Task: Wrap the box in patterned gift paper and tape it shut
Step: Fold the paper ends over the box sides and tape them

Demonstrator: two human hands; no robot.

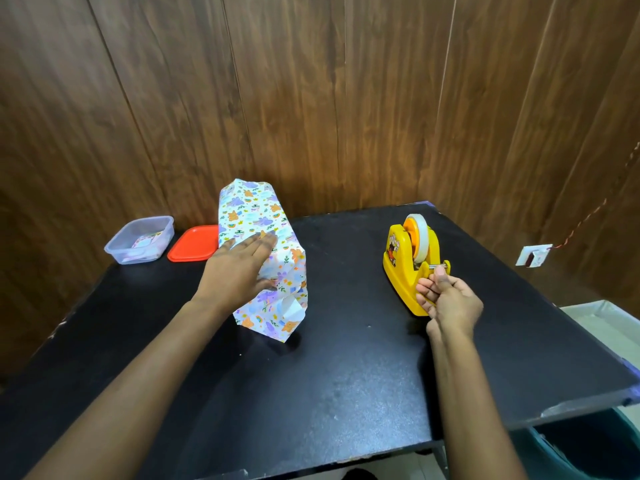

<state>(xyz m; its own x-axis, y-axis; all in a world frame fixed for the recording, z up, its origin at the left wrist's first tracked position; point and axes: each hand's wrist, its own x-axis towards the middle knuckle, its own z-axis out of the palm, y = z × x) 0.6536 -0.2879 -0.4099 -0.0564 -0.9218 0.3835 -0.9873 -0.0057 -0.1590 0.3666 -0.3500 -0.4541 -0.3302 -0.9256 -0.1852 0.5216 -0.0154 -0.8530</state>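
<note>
The box (258, 216) lies on the black table (346, 358) left of centre, covered in white gift paper printed with purple and orange figures. Its near end is loosely folded, with a white flap showing. My left hand (239, 268) lies flat on top of the wrapped box, fingers straight, pressing the paper down. A yellow tape dispenser (408, 261) with a roll of clear tape stands on the right of the table. My right hand (446, 299) is at the dispenser's cutter end, thumb and fingers pinching the tape end.
A clear plastic tub (140, 244) with some paper pieces and its red lid (194, 244) sit at the table's back left. Wooden wall panels close off the back. A wall socket (533, 256) and a bin (588, 445) lie beyond the right edge.
</note>
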